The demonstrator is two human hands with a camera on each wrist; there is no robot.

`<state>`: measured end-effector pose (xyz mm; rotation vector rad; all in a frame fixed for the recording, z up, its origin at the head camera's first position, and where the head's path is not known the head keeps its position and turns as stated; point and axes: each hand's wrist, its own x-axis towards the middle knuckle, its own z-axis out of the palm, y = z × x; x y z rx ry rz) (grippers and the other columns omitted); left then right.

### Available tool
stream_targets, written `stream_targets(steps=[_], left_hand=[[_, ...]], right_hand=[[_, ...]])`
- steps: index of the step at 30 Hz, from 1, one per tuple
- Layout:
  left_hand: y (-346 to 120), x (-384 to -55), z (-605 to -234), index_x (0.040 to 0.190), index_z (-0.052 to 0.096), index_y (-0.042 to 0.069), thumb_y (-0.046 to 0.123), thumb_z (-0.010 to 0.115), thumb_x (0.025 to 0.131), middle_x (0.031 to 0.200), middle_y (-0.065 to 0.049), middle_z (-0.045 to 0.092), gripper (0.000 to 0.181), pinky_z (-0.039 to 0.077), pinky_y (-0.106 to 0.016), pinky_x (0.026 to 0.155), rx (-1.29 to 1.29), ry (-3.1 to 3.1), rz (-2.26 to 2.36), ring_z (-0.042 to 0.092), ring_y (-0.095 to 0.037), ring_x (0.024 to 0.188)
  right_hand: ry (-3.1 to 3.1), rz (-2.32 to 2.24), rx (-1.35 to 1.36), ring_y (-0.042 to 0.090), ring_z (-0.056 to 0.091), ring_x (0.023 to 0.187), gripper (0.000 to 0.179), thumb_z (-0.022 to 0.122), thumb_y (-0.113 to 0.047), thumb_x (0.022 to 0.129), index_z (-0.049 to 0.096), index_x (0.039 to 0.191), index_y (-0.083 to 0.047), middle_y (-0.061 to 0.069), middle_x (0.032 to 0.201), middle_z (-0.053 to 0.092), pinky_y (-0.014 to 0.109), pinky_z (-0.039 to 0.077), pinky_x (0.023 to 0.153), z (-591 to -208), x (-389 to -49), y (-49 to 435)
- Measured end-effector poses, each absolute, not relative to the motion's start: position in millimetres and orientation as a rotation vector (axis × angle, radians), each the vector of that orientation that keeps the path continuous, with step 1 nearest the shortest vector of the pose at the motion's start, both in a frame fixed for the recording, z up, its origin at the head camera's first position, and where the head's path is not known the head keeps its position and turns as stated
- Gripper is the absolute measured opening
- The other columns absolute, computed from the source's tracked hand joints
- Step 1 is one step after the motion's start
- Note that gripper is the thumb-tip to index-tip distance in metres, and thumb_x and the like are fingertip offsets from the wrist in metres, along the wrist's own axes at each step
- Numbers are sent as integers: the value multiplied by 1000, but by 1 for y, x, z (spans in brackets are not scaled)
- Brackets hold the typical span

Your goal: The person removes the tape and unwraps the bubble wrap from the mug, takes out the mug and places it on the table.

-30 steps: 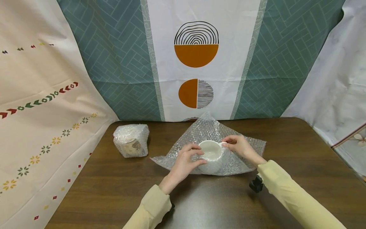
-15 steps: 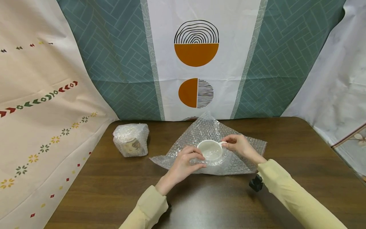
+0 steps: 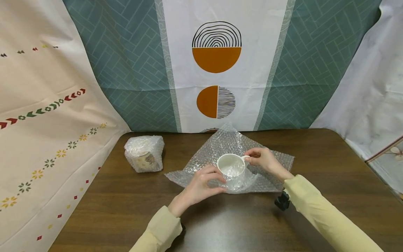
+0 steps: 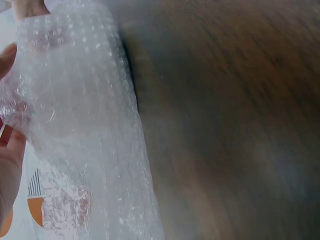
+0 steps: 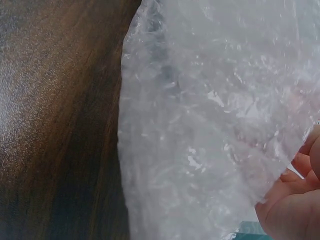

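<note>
A white mug (image 3: 231,167) stands upright on a sheet of bubble wrap (image 3: 220,148) in the middle of the brown table (image 3: 126,206). My left hand (image 3: 204,180) curls round the mug's near left side and pulls the sheet's front edge up against it. At the mug's right, my right hand (image 3: 259,157) pinches the handle (image 3: 245,158). The left wrist view shows the bubble wrap (image 4: 80,130) lifted beside my fingers (image 4: 7,150). In the right wrist view the bubble wrap (image 5: 210,115) fills most of the frame, with my fingers (image 5: 292,200) low at the right.
A second mug wrapped in bubble wrap (image 3: 145,154) sits on the table at the back left. A small black object (image 3: 281,202) shows under my right sleeve. Patterned cloths hang behind and to the left; the table's right edge runs beside a white cloth.
The front edge of the bubble wrap has come up against the mug's near side under my left hand. My left arm has drawn slightly back; the right hand stays on the handle.
</note>
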<state>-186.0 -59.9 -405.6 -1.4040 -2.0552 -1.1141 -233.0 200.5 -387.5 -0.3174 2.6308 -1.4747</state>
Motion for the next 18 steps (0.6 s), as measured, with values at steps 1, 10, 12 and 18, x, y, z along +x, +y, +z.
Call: stream_targets(steps=[1,10,12,18], left_hand=[[-60,-186,-406,82,67,12,17,81,67,87,5,58,20,41,-20,78,-1421,-2049,-1112,49,-8,88],[-62,-182,-407,83,67,11,14,81,66,87,3,60,23,42,-21,80,-1544,-2077,-1182,52,-11,87],[-63,-182,-409,83,66,12,15,81,66,88,5,59,22,42,-21,79,-1554,-2117,-1210,51,-8,87],[-65,-179,-412,84,65,13,17,81,68,89,8,58,23,43,-20,77,-1564,-2256,-1253,50,-4,87]], right_hand=[[2635,-1474,-321,28,60,82,22,63,-16,86,64,101,0,11,91,62,39,50,70,-388,-233,200],[2633,-1490,-346,25,59,79,23,63,-15,86,64,100,3,12,90,62,42,49,70,-388,-233,201],[2631,-1492,-358,25,59,78,23,63,-15,86,63,101,3,13,90,62,43,49,70,-388,-233,201],[2633,-1488,-362,27,59,80,23,63,-15,86,63,101,2,12,90,62,43,49,69,-388,-233,201]])
